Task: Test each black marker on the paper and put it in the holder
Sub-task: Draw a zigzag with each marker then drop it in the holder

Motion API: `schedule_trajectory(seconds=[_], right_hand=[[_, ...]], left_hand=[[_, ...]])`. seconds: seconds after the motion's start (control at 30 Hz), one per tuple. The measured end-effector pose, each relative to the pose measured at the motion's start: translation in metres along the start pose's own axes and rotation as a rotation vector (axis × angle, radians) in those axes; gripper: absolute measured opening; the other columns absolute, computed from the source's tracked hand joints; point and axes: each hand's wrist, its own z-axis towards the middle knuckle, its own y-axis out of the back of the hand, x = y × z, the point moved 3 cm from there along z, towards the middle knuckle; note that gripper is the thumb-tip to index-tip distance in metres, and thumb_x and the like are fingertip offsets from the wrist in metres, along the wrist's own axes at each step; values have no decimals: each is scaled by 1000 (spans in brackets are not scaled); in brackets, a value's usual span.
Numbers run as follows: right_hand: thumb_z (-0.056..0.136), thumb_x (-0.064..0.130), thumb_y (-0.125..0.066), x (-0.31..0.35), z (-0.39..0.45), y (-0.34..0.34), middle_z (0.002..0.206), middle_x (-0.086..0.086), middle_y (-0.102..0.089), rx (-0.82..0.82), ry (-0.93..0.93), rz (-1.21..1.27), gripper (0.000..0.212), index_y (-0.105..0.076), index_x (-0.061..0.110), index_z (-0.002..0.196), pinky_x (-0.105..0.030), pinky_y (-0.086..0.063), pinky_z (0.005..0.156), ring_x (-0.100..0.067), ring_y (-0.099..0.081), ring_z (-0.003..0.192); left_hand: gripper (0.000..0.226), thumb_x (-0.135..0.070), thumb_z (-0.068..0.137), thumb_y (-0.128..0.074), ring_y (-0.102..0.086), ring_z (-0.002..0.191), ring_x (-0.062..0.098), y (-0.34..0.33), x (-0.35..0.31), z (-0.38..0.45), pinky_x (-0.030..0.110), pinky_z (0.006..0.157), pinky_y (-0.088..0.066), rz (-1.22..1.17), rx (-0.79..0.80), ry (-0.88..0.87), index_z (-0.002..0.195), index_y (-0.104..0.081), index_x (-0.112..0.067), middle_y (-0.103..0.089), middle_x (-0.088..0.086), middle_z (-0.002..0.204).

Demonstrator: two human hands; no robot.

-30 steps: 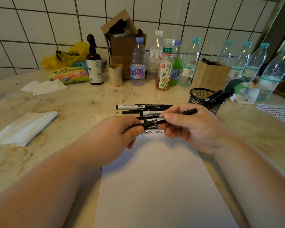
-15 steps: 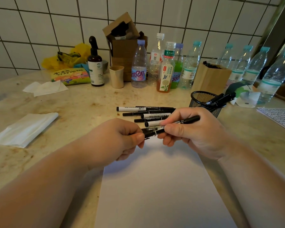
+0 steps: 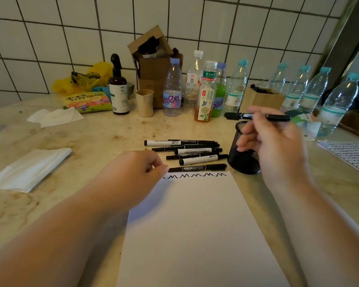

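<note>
My right hand (image 3: 278, 146) grips a black marker (image 3: 277, 117), held level above the black mesh holder (image 3: 244, 162). The hand hides the holder's mouth. Several black markers (image 3: 192, 151) lie in a loose pile on the counter just left of the holder. A white paper (image 3: 195, 224) lies in front of me, with a black zigzag line (image 3: 195, 175) along its top edge. My left hand (image 3: 141, 172) hovers at the paper's top left corner. Its fingers are pinched together at the left tip of the nearest marker (image 3: 197, 168), with nothing visibly in them.
Plastic bottles (image 3: 205, 94) line the back of the counter by the tiled wall. Left of them are a cardboard box (image 3: 153, 79), a brown spray bottle (image 3: 119, 94), a beige cup (image 3: 144, 102) and a snack pack (image 3: 85, 101). Tissues (image 3: 27, 168) lie at left, a written sheet (image 3: 348, 154) at right.
My hands have come apart. The right hand lifted the marker up and to the right, over the holder. The left hand let go and stayed near the paper's top edge.
</note>
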Motion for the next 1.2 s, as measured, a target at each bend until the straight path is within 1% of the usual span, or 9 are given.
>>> schedule_trajectory(seconds=[0.13,0.37,0.5,0.57,0.67,0.73,0.83,1.07,1.2], right_hand=[[98,44,-50,3,0,8,69,17,-68,-185,117,-312,12,-61,49,97,-29,-58,51,-9,-69,53],[101,26,-60,0,7,18,65,6,-68,-315,111,-406,13,-62,34,111,-30,-61,47,-5,-67,49],[100,26,-63,3,2,16,75,12,-73,-309,178,-398,29,-52,40,123,-22,-57,50,-7,-68,52],[97,27,-63,6,-7,7,68,6,-69,-232,294,-410,28,-52,39,121,-16,-53,52,-8,-66,53],[95,21,-68,-4,-17,-19,78,17,-64,94,352,-539,17,-68,27,111,-6,-45,62,1,-64,71],[94,16,-70,-19,-20,-34,90,19,-62,334,277,-742,15,-76,22,107,-10,-45,75,0,-58,84],[97,12,-67,-36,-22,-43,108,10,-65,521,204,-919,24,-75,21,118,-18,-36,92,-11,-51,109],[98,14,-66,-50,-22,-44,110,8,-56,591,145,-1019,28,-72,23,124,-30,-38,106,-19,-49,119],[98,15,-67,-50,-20,-43,105,9,-52,568,130,-1042,26,-74,24,121,-27,-39,100,-18,-48,116]], left_hand=[[20,-47,91,-55,-58,55,3,1,5,4,22,46,-38,137,-44,20,77,-63,-36,-63,-12,63],[20,-47,91,-55,-57,49,3,-2,9,7,16,40,-32,165,-55,47,75,-62,-37,-63,-12,61],[21,-45,91,-55,-57,49,3,-2,12,8,19,41,-33,175,-56,58,74,-62,-35,-63,-13,63],[20,-41,92,-55,-57,55,4,-2,15,9,22,45,-34,190,-59,77,75,-63,-33,-62,-12,65],[19,-31,92,-51,-58,63,7,-1,20,15,23,50,-39,228,-74,128,77,-64,-29,-63,-13,72],[20,-25,92,-49,-59,69,10,1,24,18,25,54,-43,263,-78,160,81,-65,-28,-65,-12,77],[19,-24,92,-48,-59,75,14,4,29,18,26,57,-41,304,-96,172,87,-66,-30,-66,-8,84],[16,-27,85,-52,-63,75,16,6,33,13,28,63,-49,261,-69,198,84,-68,-30,-69,-9,78],[18,-23,87,-53,-66,68,10,5,28,12,25,62,-51,172,-17,221,77,-67,-28,-70,-15,57]])
